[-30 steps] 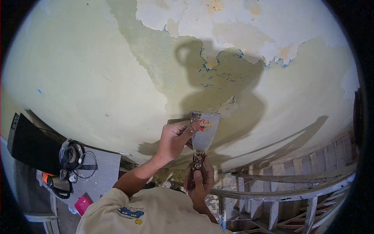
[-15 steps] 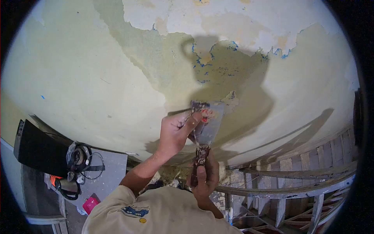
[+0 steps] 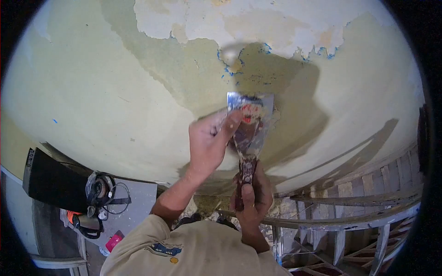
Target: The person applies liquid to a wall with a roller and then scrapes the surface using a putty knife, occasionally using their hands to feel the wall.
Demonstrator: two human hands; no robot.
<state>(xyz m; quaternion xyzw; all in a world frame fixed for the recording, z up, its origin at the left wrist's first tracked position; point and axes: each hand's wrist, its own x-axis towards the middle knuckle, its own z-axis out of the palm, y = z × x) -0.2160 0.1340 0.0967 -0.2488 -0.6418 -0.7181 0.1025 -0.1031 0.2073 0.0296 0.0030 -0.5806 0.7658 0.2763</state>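
Observation:
A wide metal putty knife points up the wall, its blade smeared with pale material and marked in red. My right hand is wrapped round its dark, stained handle. At the left edge of the blade, my left hand is closed, with the thumb pressed on the metal face and the other fingers behind it. Beyond the blade, the wall has greenish paint, a white peeled area at the top and blue specks along the ragged border.
At the lower left, a grey board bears coiled cables and a black-and-orange tool. A black panel leans beside it, with a pink object below. Wooden railings curve along the lower right, over stairs.
The putty knife and both hands have moved up in the view, the knife also slightly right. More of the blade's shiny face shows. The surroundings have shifted slightly with the camera.

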